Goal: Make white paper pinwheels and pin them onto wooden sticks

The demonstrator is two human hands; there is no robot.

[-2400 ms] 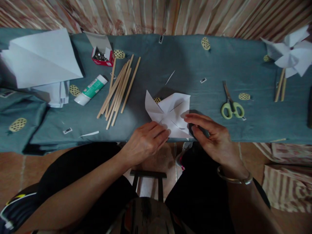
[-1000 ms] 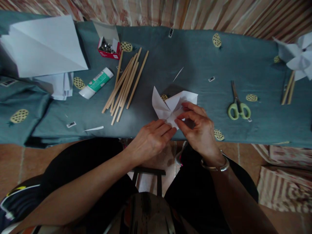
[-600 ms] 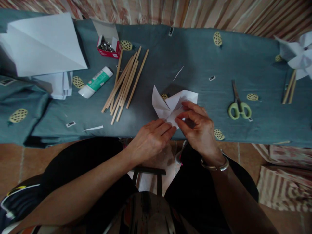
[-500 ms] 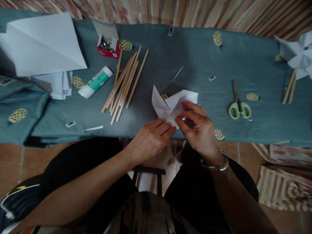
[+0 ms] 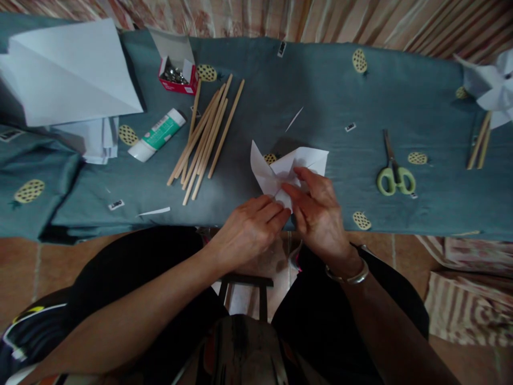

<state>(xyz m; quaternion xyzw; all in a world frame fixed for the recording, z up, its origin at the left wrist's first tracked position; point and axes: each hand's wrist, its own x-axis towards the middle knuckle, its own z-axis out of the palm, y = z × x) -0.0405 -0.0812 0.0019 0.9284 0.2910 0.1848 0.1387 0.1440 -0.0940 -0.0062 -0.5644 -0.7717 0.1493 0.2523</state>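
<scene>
A white paper pinwheel (image 5: 262, 170), partly folded, lies at the table's near edge between my hands. My left hand (image 5: 251, 224) is closed on its lower left part, fingertips gripping the paper near the edge. Thumb and fingers of my right hand (image 5: 318, 208) press on the paper around its middle, curled over a folded flap. The fingers hide the centre, so I cannot see whether anything small is pinched there. One pointed blade stands up on the left and another corner spreads out to the upper right.
Wooden sticks (image 5: 206, 139) lie left of the paper, beside a glue tube (image 5: 157, 135) and a red box (image 5: 178, 75) of metal pins. White sheets (image 5: 76, 75) are stacked far left. Green-handled scissors (image 5: 395, 176) lie right; a finished-looking pinwheel (image 5: 492, 91) is at the far right. Paper slivers (image 5: 294, 118) lie about.
My right hand has moved slightly left, its thumb and fingers shifting from the paper's right side onto the middle. My left hand stays almost where it was.
</scene>
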